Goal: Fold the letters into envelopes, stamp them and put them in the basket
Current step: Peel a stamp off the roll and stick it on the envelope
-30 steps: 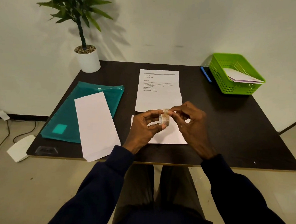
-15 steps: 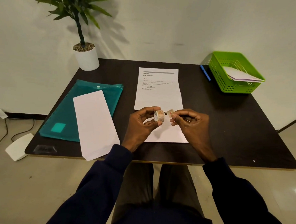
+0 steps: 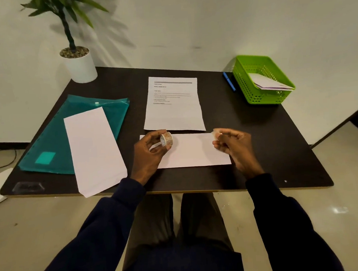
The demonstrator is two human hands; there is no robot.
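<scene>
White envelope (image 3: 195,151) lies mid frame; left hand (image 3: 148,158) curls round the roll (image 3: 166,138), right hand (image 3: 235,147) pinches a stamp (image 3: 215,132), so press it flat on a corner.

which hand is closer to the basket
Right. The right hand, pinching a stamp, is over the envelope's right end, near-left of the basket. The left hand holds the stamp roll over the envelope's left end, farther away.

- My bench (image 3: 258,141) is showing dark brown, nearly black.
- The basket (image 3: 253,93) is glowing bright green, with holes patterning its walls.
- The folder (image 3: 54,138) is looking teal, the pen (image 3: 229,83) blue.
- The envelope (image 3: 195,151) is showing white, the stamp roll (image 3: 166,138) a tan print.
</scene>
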